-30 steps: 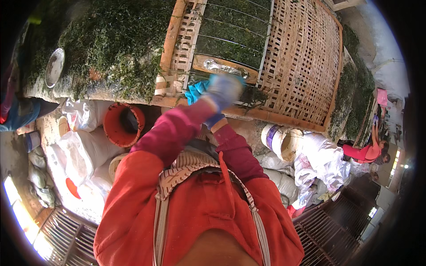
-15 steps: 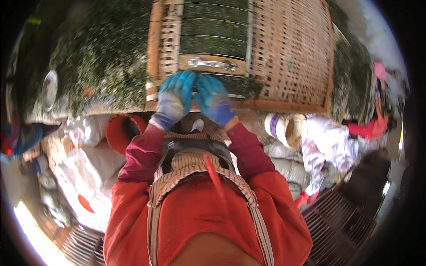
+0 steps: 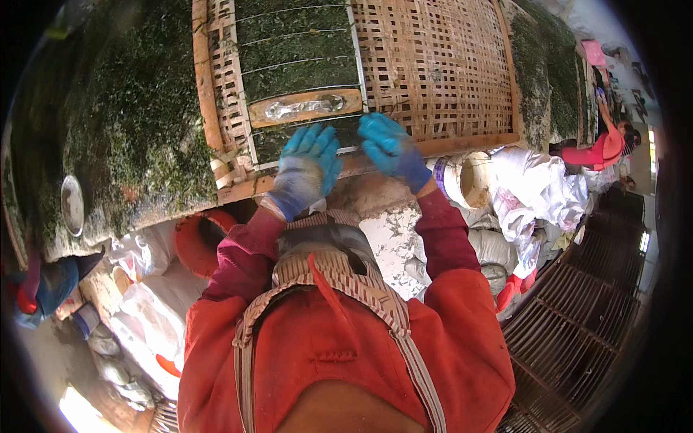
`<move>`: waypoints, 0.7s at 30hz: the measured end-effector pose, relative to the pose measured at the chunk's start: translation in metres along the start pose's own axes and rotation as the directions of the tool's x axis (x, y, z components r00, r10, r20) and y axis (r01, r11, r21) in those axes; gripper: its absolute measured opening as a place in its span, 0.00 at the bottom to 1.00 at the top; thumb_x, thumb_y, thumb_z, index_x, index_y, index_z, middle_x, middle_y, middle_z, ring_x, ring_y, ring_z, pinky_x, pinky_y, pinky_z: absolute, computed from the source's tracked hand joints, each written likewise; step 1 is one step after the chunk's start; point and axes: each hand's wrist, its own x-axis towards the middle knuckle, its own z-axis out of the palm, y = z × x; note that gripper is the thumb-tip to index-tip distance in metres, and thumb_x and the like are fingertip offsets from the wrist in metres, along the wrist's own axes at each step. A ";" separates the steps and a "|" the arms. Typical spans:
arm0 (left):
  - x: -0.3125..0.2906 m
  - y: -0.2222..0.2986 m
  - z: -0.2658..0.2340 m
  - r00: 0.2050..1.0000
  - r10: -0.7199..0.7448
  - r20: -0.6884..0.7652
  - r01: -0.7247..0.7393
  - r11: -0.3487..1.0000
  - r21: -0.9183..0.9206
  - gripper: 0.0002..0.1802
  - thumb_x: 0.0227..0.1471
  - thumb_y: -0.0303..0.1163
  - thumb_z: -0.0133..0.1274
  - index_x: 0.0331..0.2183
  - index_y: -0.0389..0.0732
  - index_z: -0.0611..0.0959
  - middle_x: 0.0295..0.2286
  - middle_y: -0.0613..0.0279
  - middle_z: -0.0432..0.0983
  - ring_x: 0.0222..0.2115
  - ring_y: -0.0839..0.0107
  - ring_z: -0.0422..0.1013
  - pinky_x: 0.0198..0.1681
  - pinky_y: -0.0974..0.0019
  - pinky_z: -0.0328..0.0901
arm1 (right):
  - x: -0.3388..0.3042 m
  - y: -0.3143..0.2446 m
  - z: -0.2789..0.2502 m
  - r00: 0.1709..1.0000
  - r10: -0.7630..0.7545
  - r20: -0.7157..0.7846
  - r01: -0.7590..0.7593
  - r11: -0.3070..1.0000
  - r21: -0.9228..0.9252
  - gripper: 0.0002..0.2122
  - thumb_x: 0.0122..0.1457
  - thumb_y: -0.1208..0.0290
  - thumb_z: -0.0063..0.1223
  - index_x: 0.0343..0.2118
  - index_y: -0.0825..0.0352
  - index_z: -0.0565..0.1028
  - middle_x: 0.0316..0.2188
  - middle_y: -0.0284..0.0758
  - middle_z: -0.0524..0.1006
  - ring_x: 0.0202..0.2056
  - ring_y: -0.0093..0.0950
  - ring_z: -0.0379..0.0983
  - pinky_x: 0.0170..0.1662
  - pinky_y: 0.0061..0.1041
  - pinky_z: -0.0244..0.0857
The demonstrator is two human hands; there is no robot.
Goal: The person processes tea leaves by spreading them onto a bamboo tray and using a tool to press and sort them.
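My left hand point(image 3: 308, 160), in a blue-coated glove, lies open with its fingers stretched over the near strip of dark green shredded leaf point(image 3: 283, 138). My right hand point(image 3: 388, 146), gloved alike and a little blurred, is at the near right corner of a thin metal frame point(image 3: 359, 68). Its fingers are loosely bent, with nothing visible in them. The frame divides the green layer into several strips on a woven bamboo tray point(image 3: 440, 68). Just beyond my left fingers, a wooden block with a metal handle point(image 3: 305, 107) rests across the frame.
Loose green matter point(image 3: 130, 137) covers the table at left, with an oval metal dish point(image 3: 72, 206) on it. Below the edge are an orange-red tub point(image 3: 196, 245), a white bucket point(image 3: 465, 180) and white sacks point(image 3: 538, 187). Another person in red point(image 3: 603, 148) is at far right.
My hands have come apart: the right has moved to the right, toward the frame's corner. The tray and handled block now appear farther left in view, and turned slightly.
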 end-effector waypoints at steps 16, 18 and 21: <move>0.011 -0.021 0.034 1.000 -0.021 0.020 0.026 0.946 -0.323 0.22 0.59 0.44 0.54 0.51 0.42 0.83 0.45 0.47 0.81 0.53 0.49 0.74 0.64 0.49 0.61 | 0.050 -0.064 -0.041 0.945 0.014 -0.327 -0.022 1.000 -0.020 0.20 0.64 0.77 0.54 0.60 0.62 0.74 0.46 0.45 0.82 0.39 0.36 0.82 0.43 0.33 0.77; -0.003 -0.017 0.011 0.971 -0.166 -0.174 0.055 0.857 -0.513 0.20 0.56 0.37 0.58 0.50 0.41 0.82 0.46 0.46 0.80 0.52 0.47 0.74 0.62 0.50 0.64 | 0.037 -0.046 -0.031 0.868 -0.137 -0.477 0.073 0.986 -0.150 0.19 0.64 0.77 0.53 0.59 0.63 0.75 0.49 0.45 0.81 0.43 0.37 0.82 0.46 0.33 0.77; -0.015 -0.015 0.004 0.935 -0.280 -0.216 0.202 0.924 -0.324 0.22 0.55 0.31 0.58 0.51 0.40 0.80 0.51 0.46 0.77 0.53 0.47 0.73 0.61 0.50 0.64 | 0.023 -0.045 0.011 0.915 -0.382 -0.128 0.260 0.803 -0.537 0.15 0.62 0.76 0.54 0.52 0.67 0.79 0.52 0.43 0.79 0.48 0.42 0.78 0.53 0.38 0.73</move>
